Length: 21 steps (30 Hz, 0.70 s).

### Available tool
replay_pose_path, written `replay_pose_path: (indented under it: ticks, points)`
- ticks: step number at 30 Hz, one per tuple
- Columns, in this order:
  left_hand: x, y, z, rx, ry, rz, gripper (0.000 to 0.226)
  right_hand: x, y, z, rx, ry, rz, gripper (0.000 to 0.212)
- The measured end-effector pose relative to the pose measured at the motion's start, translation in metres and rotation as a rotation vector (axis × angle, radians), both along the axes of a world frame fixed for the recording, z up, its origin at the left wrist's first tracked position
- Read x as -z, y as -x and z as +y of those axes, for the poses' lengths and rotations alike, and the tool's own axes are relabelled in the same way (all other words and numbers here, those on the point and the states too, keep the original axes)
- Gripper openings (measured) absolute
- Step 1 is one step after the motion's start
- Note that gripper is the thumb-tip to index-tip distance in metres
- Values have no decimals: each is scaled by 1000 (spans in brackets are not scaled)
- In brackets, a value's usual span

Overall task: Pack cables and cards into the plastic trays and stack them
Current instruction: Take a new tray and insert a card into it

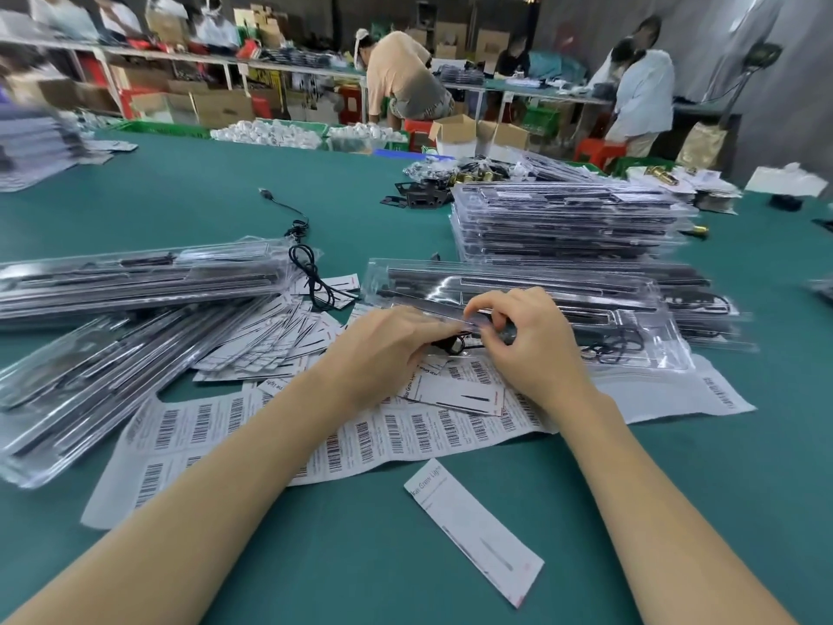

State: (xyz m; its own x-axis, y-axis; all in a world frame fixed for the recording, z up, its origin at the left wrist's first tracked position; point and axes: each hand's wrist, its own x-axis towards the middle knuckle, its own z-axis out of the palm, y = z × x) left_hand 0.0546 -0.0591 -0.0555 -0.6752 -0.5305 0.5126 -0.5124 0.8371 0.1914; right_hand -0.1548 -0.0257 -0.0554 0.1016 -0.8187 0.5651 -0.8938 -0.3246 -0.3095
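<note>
Hands meet at the centre of the green table [450, 557], over the near edge of a clear plastic tray [541, 290] that lies long-ways toward three o'clock. Left hand [383, 349] has its grip closed by curled fingers on a small black coiled cable [450, 344] at the tray's near rim; right hand [527, 340] pinches thumb and forefinger together on the same rim, though whether it nips the cable or the plastic cannot be told. Under both wrists lies a long sheet of barcode labels [279, 426], running from seven o'clock toward three o'clock. One white card [473, 530] rests alone on the table at six o'clock, tilted, apart from the sheet. A fan of like cards [270, 340] spreads at nine to ten o'clock, partly under a heap of filled trays [103, 354] that lean over one another at nine o'clock. A loose black cable [311, 272] snakes across the cards at eleven o'clock, its plug [267, 194] lying further out on the cloth. At one to two o'clock stands a tall stack of packed trays [568, 223], with more spread low beside it. Black metal brackets [419, 196] and brass fittings [473, 175] lie beyond at twelve o'clock. People work at benches along the far wall.
</note>
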Motion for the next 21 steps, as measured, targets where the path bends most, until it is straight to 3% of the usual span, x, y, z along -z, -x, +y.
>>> replay_pose_path:
  ticks: [6, 12, 18, 21]
  points:
    - [2, 7, 7, 23, 75, 52, 30, 0, 9, 0, -59, -86, -95, 24]
    - [4, 8, 4, -10, 56, 66, 26, -4, 11, 2, -92, -118, -128, 13]
    - [10, 6, 3, -44, -35, 72, 31, -19, 10, 9, -69, -198, -23, 26]
    - [9, 3, 0, -5, -98, 59, 31, -27, 0, 25, -168, -61, 17, 18]
